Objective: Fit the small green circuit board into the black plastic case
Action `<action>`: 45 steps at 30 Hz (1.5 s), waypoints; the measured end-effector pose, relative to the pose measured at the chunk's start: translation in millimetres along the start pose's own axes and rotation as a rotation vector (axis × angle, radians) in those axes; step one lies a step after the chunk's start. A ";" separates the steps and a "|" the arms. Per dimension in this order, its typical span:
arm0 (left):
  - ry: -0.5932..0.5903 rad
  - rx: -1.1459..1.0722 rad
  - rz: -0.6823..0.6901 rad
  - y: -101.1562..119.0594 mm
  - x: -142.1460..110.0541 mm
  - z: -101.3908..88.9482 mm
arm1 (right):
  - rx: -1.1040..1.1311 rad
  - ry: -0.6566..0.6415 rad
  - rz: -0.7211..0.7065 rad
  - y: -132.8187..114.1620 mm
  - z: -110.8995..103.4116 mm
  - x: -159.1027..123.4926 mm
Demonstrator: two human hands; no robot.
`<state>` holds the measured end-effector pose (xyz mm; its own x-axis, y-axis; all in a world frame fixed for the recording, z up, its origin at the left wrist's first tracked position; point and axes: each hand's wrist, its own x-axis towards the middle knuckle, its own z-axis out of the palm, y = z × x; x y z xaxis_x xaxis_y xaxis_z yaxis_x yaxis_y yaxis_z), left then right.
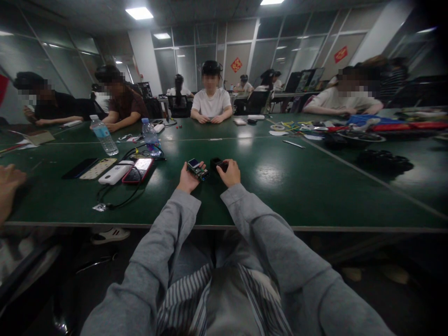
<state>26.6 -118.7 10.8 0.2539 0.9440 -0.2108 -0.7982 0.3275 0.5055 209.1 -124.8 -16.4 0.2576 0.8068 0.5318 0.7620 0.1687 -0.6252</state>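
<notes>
My left hand (189, 179) is closed around a small green circuit board (200, 172) with a little screen (193, 163) at its upper end. Just to the right, my right hand (230, 173) grips a small black box-shaped case (216, 162) by its right side. The two things are held apart, low over the green table. What the case has inside is too dark to make out.
Left of my hands lie a red-edged phone (137, 171), a white power bank (116, 172) with a black cable, and other phones. Two water bottles (104, 135) stand behind them. Tools and cables (353, 128) crowd the right. Another person's hand (10, 186) is at far left.
</notes>
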 end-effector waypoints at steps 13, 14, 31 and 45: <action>-0.007 0.019 -0.032 2.0 -2.9 1.9 | -0.027 -0.003 0.000 1.5 0.9 0.5; -0.005 0.024 -0.035 2.1 -3.3 2.5 | -0.028 -0.002 -0.004 1.5 0.9 0.6; 0.009 0.036 -0.041 1.7 -2.1 2.5 | 0.049 -0.046 -0.022 7.6 5.0 -0.1; -0.028 0.039 -0.061 1.2 -3.3 0.4 | 0.453 0.047 -0.105 -39.5 1.7 -13.4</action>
<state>25.1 -121.4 12.4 0.3169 0.9229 -0.2189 -0.7591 0.3851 0.5249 174.5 -141.2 0.2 0.2277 0.7474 0.6242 0.4519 0.4867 -0.7476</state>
